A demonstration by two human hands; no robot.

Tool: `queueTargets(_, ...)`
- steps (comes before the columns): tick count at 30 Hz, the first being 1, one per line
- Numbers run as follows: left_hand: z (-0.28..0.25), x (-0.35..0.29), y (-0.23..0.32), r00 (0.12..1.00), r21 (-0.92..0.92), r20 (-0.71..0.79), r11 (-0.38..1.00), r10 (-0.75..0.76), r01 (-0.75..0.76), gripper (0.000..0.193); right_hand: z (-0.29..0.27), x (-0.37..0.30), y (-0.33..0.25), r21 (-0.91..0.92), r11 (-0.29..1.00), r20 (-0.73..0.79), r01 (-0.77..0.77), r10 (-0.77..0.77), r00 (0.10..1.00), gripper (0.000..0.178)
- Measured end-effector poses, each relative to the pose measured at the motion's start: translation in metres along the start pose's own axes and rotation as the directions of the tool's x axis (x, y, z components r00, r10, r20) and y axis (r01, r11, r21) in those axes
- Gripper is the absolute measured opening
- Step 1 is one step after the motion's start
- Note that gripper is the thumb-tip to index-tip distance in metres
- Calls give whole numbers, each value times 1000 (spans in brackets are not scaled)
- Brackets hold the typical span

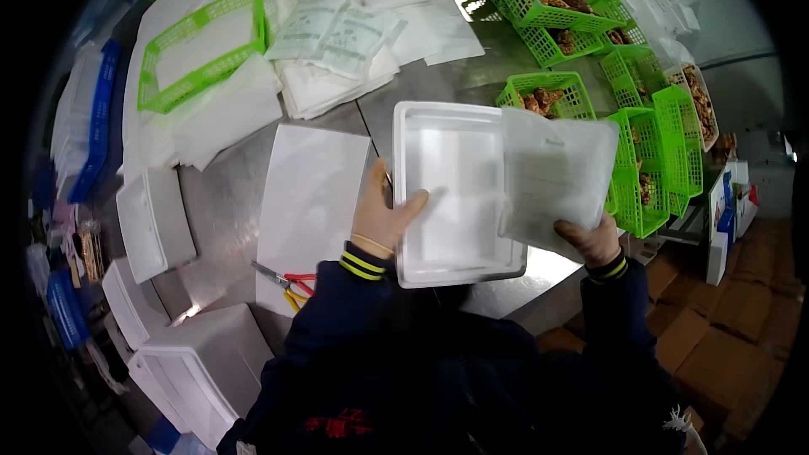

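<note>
A white foam box (451,265), open at the top, is in front of me above the steel table, and nothing shows inside it. My left hand (383,211) grips its left wall, thumb over the rim and fingers outside. My right hand (592,240) is closed on the lower right corner of a flat, whitish, translucent pouch (556,173). This pouch overlaps the box's right side and hides that rim. Left of the box lies a white foam sheet (312,177), with pliers (291,281) with red and yellow handles at its near edge.
Green plastic baskets (539,13) with brown knobbly pieces crowd the right and back right. An upturned-looking green basket (202,42), white sheets (223,114) and printed flat packs (337,34) cover the far left. White foam boxes (202,362) stand at the left; flattened cardboard (733,354) lies at the lower right.
</note>
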State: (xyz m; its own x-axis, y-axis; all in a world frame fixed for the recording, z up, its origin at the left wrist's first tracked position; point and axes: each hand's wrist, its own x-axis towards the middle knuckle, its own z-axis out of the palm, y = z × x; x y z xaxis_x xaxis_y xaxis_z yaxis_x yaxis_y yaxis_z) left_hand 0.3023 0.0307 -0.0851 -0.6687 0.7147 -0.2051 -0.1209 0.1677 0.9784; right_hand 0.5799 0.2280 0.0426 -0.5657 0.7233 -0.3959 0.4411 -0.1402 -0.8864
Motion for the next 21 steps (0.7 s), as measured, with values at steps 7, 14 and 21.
queueTargets(7,-9,-82,-13,979,441,-204,892,-7,98,81,49,109,-39,22,816,743,-577,373,555,46)
queueTargets(14,-33,-162,-37,913,296,-362,906,-186,302,78,216,123,-15,-521,438,745,733,652,140,60)
queueTargets(21,-31,-176,-73,855,389,-518,892,6,229,75,248,128,-34,-445,322,739,836,659,139,62)
